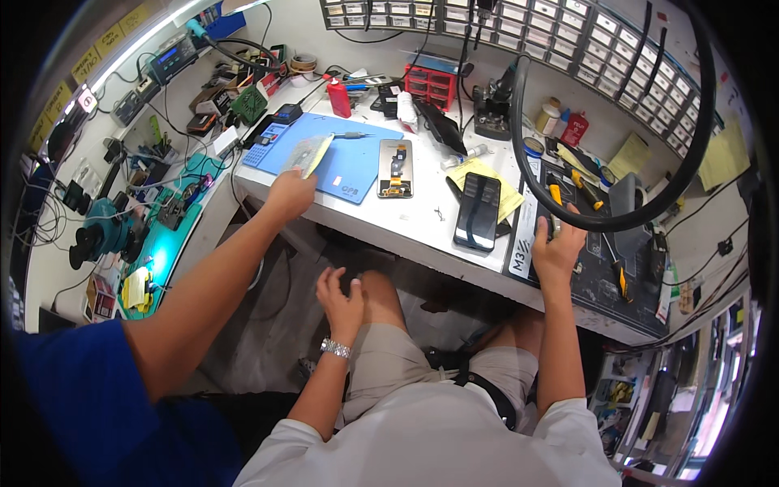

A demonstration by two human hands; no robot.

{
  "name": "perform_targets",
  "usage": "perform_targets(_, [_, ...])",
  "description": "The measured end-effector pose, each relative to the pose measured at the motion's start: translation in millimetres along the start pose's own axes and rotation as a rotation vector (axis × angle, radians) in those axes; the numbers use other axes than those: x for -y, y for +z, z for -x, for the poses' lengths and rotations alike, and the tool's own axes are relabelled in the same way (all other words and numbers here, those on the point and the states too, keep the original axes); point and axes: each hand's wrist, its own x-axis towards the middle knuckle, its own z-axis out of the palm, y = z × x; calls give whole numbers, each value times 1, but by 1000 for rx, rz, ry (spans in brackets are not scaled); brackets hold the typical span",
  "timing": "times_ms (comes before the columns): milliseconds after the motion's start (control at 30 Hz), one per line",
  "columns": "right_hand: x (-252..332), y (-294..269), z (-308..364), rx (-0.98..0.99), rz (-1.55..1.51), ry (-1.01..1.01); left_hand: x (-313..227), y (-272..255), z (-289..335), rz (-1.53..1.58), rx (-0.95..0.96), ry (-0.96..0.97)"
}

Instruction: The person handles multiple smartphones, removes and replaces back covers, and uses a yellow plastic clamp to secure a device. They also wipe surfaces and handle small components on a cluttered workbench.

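Note:
My left hand [342, 302], a metal watch at its wrist, hangs over my knee below the table edge, fingers loosely bent and apart, holding nothing. At the black mat [596, 280], my right hand [560, 252] has thumb and fingers around the lower end of a yellow-handled screwdriver [555, 195]. Left of it a dark smartphone [479, 213] lies on yellow paper [510, 197]. Farther left, a phone screen assembly [396, 166] lies with its back and flex cables up. A co-worker's hand [290, 197] holds a clear packet with yellow edging [311, 154] above the blue mat [345, 180].
A thick black ring [704, 122] arches over the right side. More screwdrivers [623, 280] lie on the black mat. A red bottle [337, 97], a red drawer box [430, 85] and a microscope stand [493, 114] stand at the back. The co-worker's arm [215, 272] crosses at left.

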Motion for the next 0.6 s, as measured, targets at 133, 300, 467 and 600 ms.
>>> perform_targets(133, [60, -1, 15, 197, -330, 18, 6, 50, 39, -97, 551, -128])
perform_targets(300, [142, 29, 20, 367, -573, -141, -21, 78, 54, -602, 618, -38])
perform_targets(467, [192, 78, 6, 553, -562, -194, -22, 73, 35, -486, 643, -82])
perform_targets(600, [213, 94, 8, 627, -549, -231, -19, 71, 14, -445, 626, -157])
